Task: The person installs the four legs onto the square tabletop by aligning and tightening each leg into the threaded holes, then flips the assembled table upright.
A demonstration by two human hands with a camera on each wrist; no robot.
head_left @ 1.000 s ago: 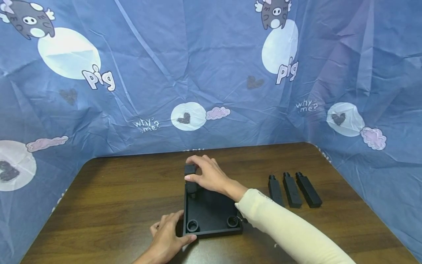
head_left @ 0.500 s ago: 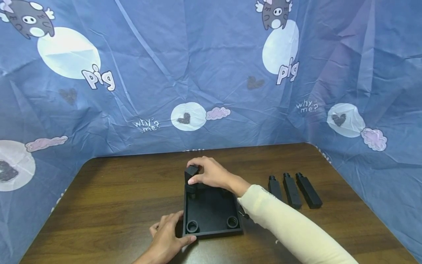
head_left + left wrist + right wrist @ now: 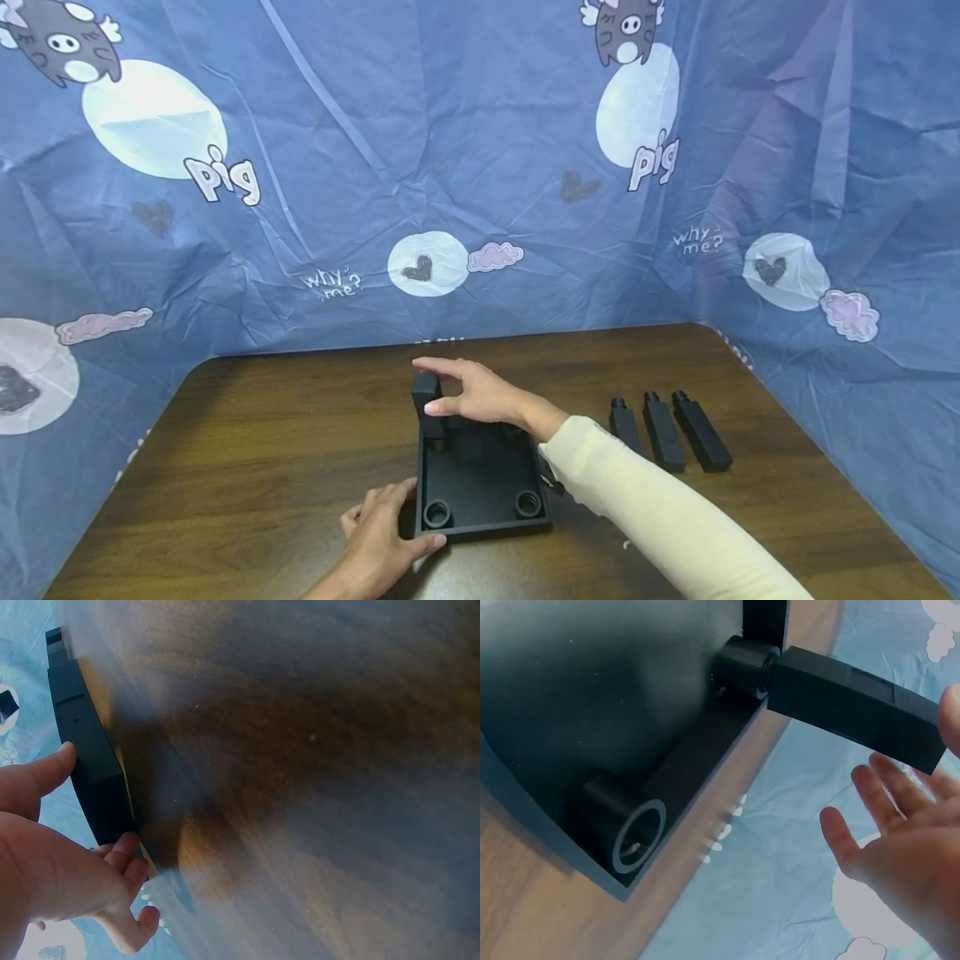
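Observation:
A black tray-like board (image 3: 480,475) with a raised rim and round corner sockets lies on the table. From its far-left socket stands a black square leg (image 3: 426,408), seen meeting the socket in the right wrist view. My right hand (image 3: 480,396) is around the top of this leg, thumb and fingers spread. In the right wrist view the fingers are apart from the leg (image 3: 847,701), with the thumb by its free end. My left hand (image 3: 382,529) holds the board's near-left corner, thumb on the front side and fingers on the left side.
To the right lie three loose black legs with threaded ends: one (image 3: 625,425) partly behind the sleeve, another (image 3: 664,433) beside it, and a third (image 3: 702,432). A small dark item (image 3: 555,485) shows beside the board, partly hidden by the sleeve. Printed blue cloth (image 3: 480,167) hangs behind the wooden table.
The upright leg has turned about its length and its top has shifted slightly left. My right fingers have loosened from it and spread. The left hand and board stay put.

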